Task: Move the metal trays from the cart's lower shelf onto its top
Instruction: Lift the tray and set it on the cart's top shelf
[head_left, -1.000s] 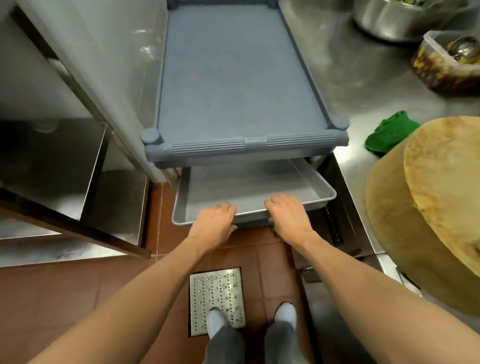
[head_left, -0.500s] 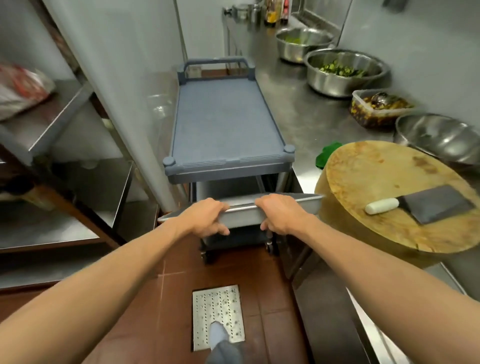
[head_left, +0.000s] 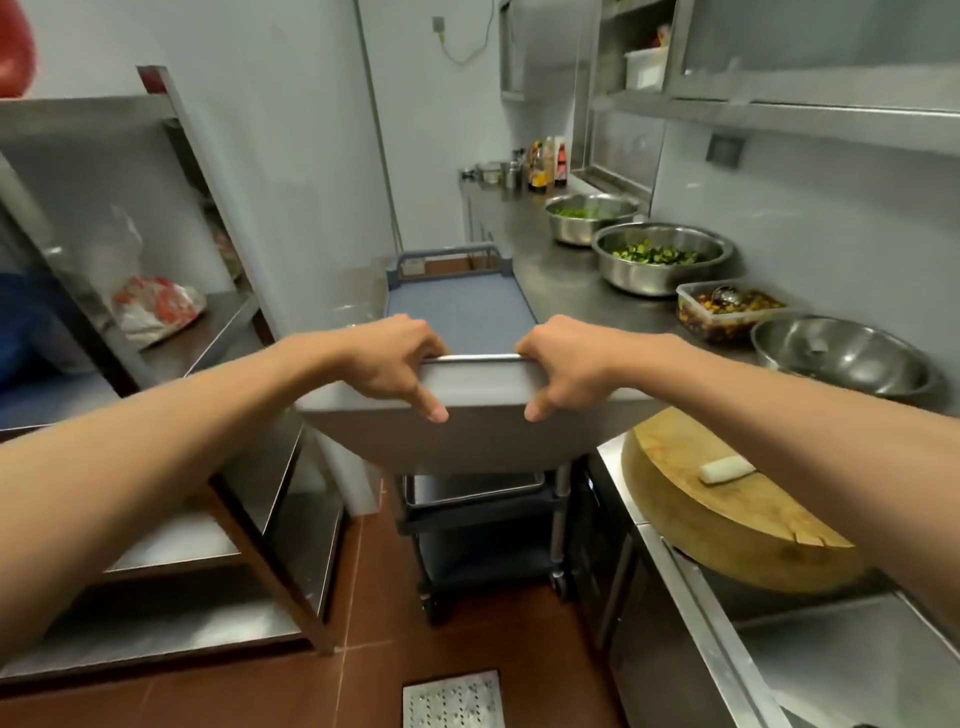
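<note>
I hold a shallow metal tray (head_left: 467, 431) up in the air, tilted so its underside faces me. My left hand (head_left: 392, 361) grips its near rim on the left and my right hand (head_left: 563, 364) grips it on the right. The tray hangs in front of the near end of the grey cart top (head_left: 460, 309), which lies bare beyond my hands. Below, another metal tray (head_left: 475, 488) rests on the cart's lower shelf, partly hidden by the raised tray.
A steel counter (head_left: 566, 283) on the right carries several steel bowls (head_left: 662, 254), a plastic tub (head_left: 727, 309) of food and a round wooden chopping block (head_left: 737, 512). A steel shelf rack (head_left: 156, 364) stands on the left. A floor drain grate (head_left: 452, 699) lies near my feet.
Both hands have pulled the tray out from the lower shelf and lifted it to the height of the cart top. My view has risen from the floor to the room.
</note>
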